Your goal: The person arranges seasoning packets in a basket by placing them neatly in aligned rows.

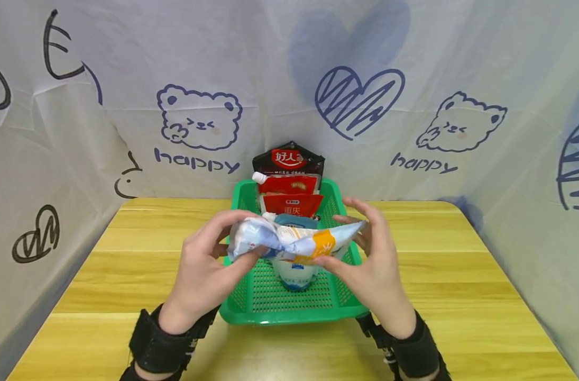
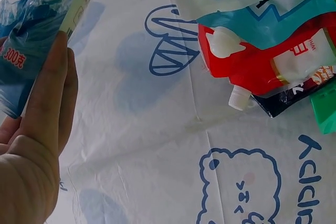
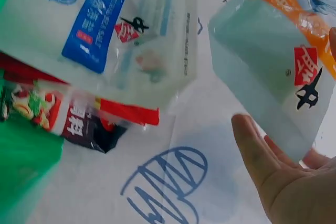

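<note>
Above a green basket, both hands hold a pale blue and orange plastic salt bag. My left hand grips its left end, thumb at the front and fingers behind. At the other end, my right hand has its thumb against the near side and its fingers spread behind. The right wrist view shows the bag's pale face with a red and black logo. Below it, a white and blue sea salt bag stands in the basket, partly hidden by the held one.
Behind the sea salt bag, red pouches and a black seasoning packet stand upright in the basket. One pouch has a white screw cap. The basket sits on a wooden table, with a white printed cloth behind.
</note>
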The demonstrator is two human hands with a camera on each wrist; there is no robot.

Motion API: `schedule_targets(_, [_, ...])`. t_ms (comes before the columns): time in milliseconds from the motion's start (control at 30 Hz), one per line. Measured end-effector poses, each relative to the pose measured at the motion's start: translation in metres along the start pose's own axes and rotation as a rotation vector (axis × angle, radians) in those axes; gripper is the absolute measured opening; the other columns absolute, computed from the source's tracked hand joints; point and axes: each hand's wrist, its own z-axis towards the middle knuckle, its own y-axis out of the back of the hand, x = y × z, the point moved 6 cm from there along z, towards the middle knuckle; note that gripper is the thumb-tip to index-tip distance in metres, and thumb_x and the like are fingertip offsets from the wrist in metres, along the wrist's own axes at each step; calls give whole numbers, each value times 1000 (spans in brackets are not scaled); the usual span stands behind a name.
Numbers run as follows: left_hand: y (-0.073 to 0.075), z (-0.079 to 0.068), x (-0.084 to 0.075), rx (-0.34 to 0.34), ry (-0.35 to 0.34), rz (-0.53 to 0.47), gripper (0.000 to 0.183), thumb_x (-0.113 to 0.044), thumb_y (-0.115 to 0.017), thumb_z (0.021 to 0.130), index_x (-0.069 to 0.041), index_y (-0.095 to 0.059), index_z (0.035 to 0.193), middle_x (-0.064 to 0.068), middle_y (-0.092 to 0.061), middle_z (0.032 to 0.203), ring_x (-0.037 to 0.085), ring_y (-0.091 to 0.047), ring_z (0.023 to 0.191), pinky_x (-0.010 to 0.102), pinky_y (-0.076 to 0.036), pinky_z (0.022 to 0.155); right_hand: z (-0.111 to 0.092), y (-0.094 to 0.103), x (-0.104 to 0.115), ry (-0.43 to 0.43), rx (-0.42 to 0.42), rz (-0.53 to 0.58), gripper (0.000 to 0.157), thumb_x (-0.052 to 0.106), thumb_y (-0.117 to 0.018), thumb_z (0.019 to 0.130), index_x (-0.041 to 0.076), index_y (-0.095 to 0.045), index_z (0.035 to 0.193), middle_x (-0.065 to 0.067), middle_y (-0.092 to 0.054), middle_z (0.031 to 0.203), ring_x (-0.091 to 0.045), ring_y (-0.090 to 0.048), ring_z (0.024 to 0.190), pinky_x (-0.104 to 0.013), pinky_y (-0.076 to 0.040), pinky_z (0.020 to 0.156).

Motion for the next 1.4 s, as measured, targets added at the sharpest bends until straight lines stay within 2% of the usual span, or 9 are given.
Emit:
schedule_targets(167, [1, 0, 0, -28, -17, -74, 52, 20, -78, 76, 8, -61, 124, 16, -70, 119, 18, -71, 102, 22, -61, 66, -2, -4, -10, -186, 34, 240, 97, 5, -88, 83, 9, -27, 159, -16, -56, 146, -22, -66, 115, -24, -57, 91])
schedule_targets(267, [2, -1, 2, -34, -8, -133, 52, 23, -76, 77, 13, -58, 124, 13, -70, 121, 16, -70, 105, 23, -62, 70, -4, -6, -13, -272, 53, 352, 91, 1, -85, 85, 6, -31, 157, -13, -63, 137, -22, -66, 113, -27, -59, 90])
schedule_targets(433, [-1, 0, 6, -10, 24, -172, 55, 26, -74, 77, 13, -55, 127, 13, -67, 123, 16, -68, 105, 24, -62, 70, -7, -5, -12, -312, 41, 300, 64, -2, -84, 84, -4, -49, 138, -5, -69, 120, -20, -70, 103, -36, -63, 81])
schedule_targets(600, [-3, -1, 11, 72, 121, -139, 56, 21, -76, 80, 5, -56, 130, 17, -65, 126, 18, -68, 107, 27, -63, 79, -7, -2, -9, -270, -16, 265, 45, -9, -81, 83, -7, -55, 120, -7, -74, 112, -20, -74, 95, -38, -64, 75])
schedule_targets(800, [-5, 0, 12, 157, 170, -49, 56, 13, -80, 83, -4, -58, 131, 9, -67, 128, 21, -68, 106, 30, -59, 92, -6, 2, -7, -232, -52, 268, 41, -12, -80, 83, -9, -56, 117, -6, -75, 110, -19, -76, 94, -37, -63, 74])
schedule_targets(967, [-4, 0, 7, 176, 128, 56, 62, 9, -85, 79, -9, -61, 134, 0, -63, 135, 17, -61, 116, 27, -55, 97, -5, 6, -2, -172, -61, 145, 43, -15, -82, 79, -7, -60, 114, -7, -73, 107, -16, -73, 87, -32, -64, 70])
schedule_targets(1133, [-7, -2, -7, 224, 15, 214, 61, -3, -90, 79, -10, -64, 134, 0, -63, 136, 18, -61, 122, 31, -56, 99, -4, 8, 8, -93, -57, -15, 47, -15, -88, 71, -4, -65, 111, -9, -74, 106, -15, -68, 85, -24, -62, 71])
schedule_targets(1233, [-13, -5, -13, 274, -33, 307, 57, -10, -91, 80, -11, -66, 132, 1, -66, 133, 18, -64, 118, 35, -60, 92, -4, 5, 16, -27, -35, -78, 50, -12, -91, 68, -2, -67, 112, -10, -76, 107, -16, -70, 85, -22, -61, 74])
schedule_targets(1400, [-25, -10, -10, 382, -39, 394, 55, -12, -91, 81, -13, -68, 131, -1, -69, 130, 17, -67, 114, 37, -62, 87, -7, -4, 27, 107, 25, -139, 55, -8, -94, 65, 2, -69, 114, -9, -77, 107, -20, -74, 83, -22, -61, 72])
